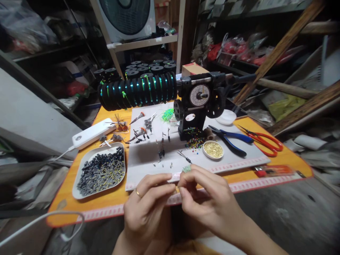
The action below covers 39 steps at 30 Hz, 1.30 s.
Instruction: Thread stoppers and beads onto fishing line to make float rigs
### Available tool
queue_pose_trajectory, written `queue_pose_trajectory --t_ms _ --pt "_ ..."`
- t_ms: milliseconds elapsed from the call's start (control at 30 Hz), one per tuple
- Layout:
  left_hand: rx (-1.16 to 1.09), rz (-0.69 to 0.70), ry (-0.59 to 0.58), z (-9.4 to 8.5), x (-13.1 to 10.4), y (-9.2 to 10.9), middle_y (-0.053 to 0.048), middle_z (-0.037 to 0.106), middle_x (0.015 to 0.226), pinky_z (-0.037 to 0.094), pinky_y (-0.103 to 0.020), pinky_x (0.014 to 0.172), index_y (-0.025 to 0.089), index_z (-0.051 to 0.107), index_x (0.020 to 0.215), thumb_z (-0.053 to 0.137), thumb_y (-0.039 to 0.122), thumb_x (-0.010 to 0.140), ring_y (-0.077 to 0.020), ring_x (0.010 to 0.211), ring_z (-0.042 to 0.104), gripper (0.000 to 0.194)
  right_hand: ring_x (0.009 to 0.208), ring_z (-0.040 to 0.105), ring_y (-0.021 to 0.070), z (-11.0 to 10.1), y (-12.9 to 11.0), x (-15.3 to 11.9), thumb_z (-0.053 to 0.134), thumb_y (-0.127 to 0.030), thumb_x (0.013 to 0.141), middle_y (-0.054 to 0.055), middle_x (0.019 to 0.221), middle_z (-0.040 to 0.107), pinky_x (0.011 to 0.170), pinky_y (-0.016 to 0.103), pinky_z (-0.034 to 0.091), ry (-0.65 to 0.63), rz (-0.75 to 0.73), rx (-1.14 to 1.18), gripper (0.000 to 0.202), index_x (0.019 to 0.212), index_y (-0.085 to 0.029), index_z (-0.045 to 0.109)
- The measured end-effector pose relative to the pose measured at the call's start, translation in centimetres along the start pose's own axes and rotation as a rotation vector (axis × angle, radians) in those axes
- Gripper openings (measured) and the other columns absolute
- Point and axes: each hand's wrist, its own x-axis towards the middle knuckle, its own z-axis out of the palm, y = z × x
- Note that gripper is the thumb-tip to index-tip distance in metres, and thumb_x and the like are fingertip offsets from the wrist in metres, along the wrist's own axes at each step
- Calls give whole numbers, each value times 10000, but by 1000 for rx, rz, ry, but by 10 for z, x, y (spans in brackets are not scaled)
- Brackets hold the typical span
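Note:
Both hands meet over the table's front edge. My right hand [205, 196] is pinched closed, and a small pale green tuft [186, 169] sticks up from behind its fingers. My left hand [148, 200], with a ring on one finger, has its fingertips drawn together beside the right fingertips. Whatever it pinches is too small and too hidden to make out. Just beyond lie a thin-legged dark piece [184, 156] and several tiny silvery bits [163, 165] on the white board [143, 170].
A tray [75, 189] of small dark and grey pieces stands left. A dish of gold bits [213, 150], blue-handled pliers [231, 138], red scissors [265, 140] and an orange cutter [276, 170] lie right. Behind rises a black geared stand [196, 109] carrying a row of spools [138, 90].

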Motion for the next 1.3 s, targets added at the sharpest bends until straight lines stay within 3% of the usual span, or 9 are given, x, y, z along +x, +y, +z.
queue_pose_trajectory --t_ms 100,167,367,633,700,800,933,1133,1300 --pt "257 118 36 0 -7 -4 -82 665 1122 586 -250 779 195 701 1120 579 28 913 -153 892 687 292 566 486 79 5 6 -3 566 -77 832 -39 689 482 519 194 403 35 34 -32 114 792 -182 548" --pt "315 176 20 0 -9 -6 -87 659 1104 573 -255 798 164 694 1150 550 11 922 -161 926 675 311 573 486 83 7 9 -4 564 -87 843 -38 692 476 519 197 402 48 39 -53 106 807 -184 544" --pt "276 162 -103 -3 -7 -8 -111 658 1054 536 -282 841 78 650 1208 557 -11 920 -177 978 631 315 609 493 99 9 15 -4 545 -76 859 -23 701 494 555 219 402 68 2 -118 107 819 -175 542" --pt "314 220 -98 -4 1 -5 -122 644 1021 526 -335 788 51 656 1145 602 -21 883 -204 936 593 277 664 446 156 9 20 -4 568 -70 863 5 694 509 631 315 336 115 -96 -291 112 798 -160 554" --pt "360 172 -110 -3 9 -1 -103 640 981 522 -346 784 100 663 1036 625 0 867 -205 908 571 200 689 451 171 8 21 -3 571 -65 864 17 707 528 648 328 340 112 -116 -326 112 805 -160 565" --pt "400 -21 -139 1 20 4 -84 633 963 517 -377 798 172 628 894 631 15 836 -226 932 543 167 759 474 206 6 23 0 560 -50 865 37 726 558 691 345 384 59 -124 -368 124 821 -163 588" --pt "392 -200 -199 8 27 6 -96 604 989 507 -432 827 182 598 822 602 42 819 -271 1015 512 140 864 491 246 6 26 2 563 -46 861 87 810 578 752 378 434 12 -112 -422 114 833 -136 626" --pt "359 -324 -253 10 33 6 -91 566 977 495 -459 834 189 576 787 584 55 794 -283 1020 501 135 892 488 260 6 29 -2 574 -47 850 116 847 562 788 421 434 32 -102 -433 98 813 -105 644" --pt "351 -327 -242 10 33 6 -91 570 996 485 -476 863 195 589 775 598 65 790 -295 1056 481 131 902 487 252 6 30 -2 586 -47 847 96 854 548 806 424 418 39 -96 -431 86 824 -117 630"
